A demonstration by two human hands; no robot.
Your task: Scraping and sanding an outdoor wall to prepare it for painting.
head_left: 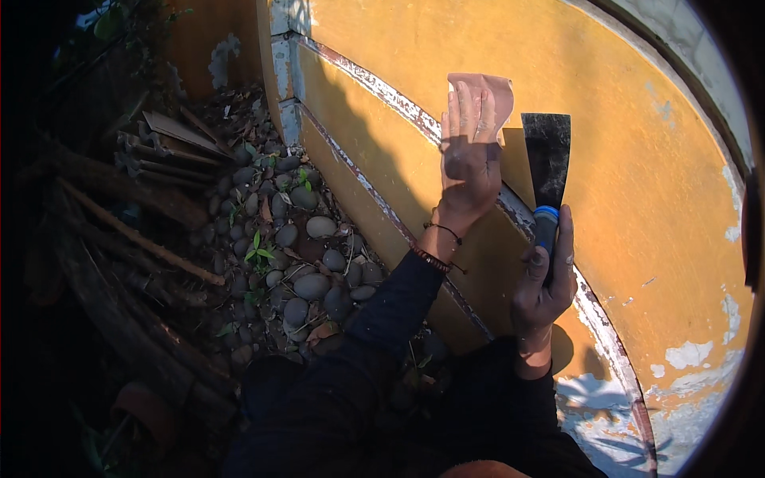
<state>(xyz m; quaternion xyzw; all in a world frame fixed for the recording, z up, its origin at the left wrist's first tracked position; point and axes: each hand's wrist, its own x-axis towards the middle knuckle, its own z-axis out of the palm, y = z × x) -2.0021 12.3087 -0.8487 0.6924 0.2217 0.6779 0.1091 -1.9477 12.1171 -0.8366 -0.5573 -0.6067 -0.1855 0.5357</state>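
Note:
With its fingers straight and close together, my left hand (470,155) holds a reddish-brown sheet of sandpaper (502,95) flat against the yellow wall (629,191). The palm lies over a raised band (382,88) with flaking white and brown paint. Closed around the blue-collared handle of a putty knife (547,159) is my right hand (542,291). Its wide dark blade points up, in front of the wall to the right of my left hand. Part of the handle is hidden by the fingers.
Rounded grey stones (311,287) with dry leaves and small green plants border the wall's foot. Stacked corrugated pieces (171,151) and long wooden poles (135,231) lie at the left. A second peeling band (358,171) runs lower down. Bare white patches (689,354) mark the wall's lower right.

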